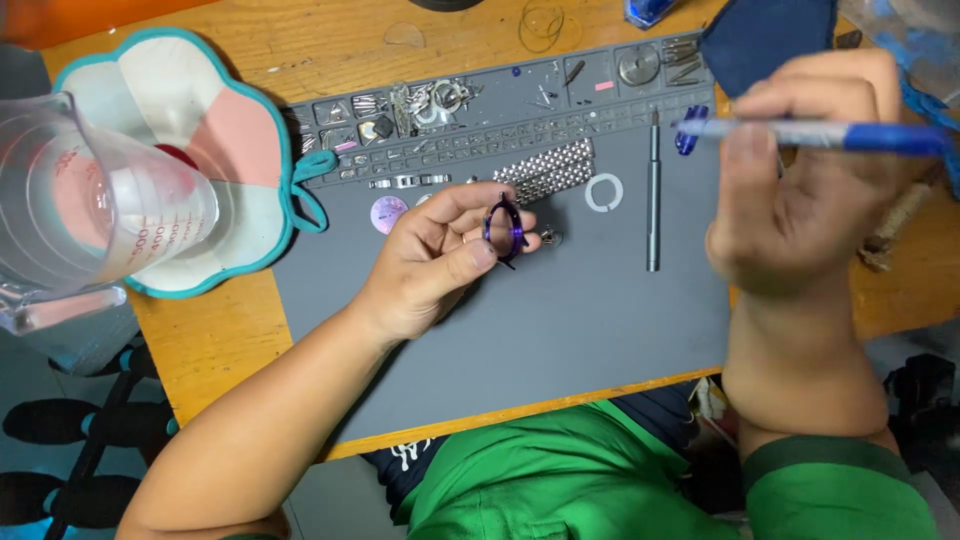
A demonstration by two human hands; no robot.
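**Purple ring pinched over the grey mat**

Over the middle of the grey work mat [560, 330], the left hand [440, 255] has its grip closed on a small purple ring [505, 228], thumb and fingertips clamped on the rim so the ring stands on edge, raised just above the mat and open toward the camera. Held this way, its inside is probably easy to look into. The right hand [790, 200] is lifted higher and nearer the lens, its fingers closed around a blue pen-like tool [820, 134] that lies crosswise with its tip pointing left, well apart from the ring.

Just beside the ring lies a tiny metal part [549, 237]. Behind it rest a folded metal link band [548, 170], a white ring [604, 192] and a slim grey driver [653, 195] lying lengthwise. The mat's back edge carries small compartments [500, 105] full of metal bits. At left on the wooden desk [215, 335], a clear measuring jug [85, 200] rises in front of a flower-shaped pad [200, 110]. Nothing lies between the two hands.
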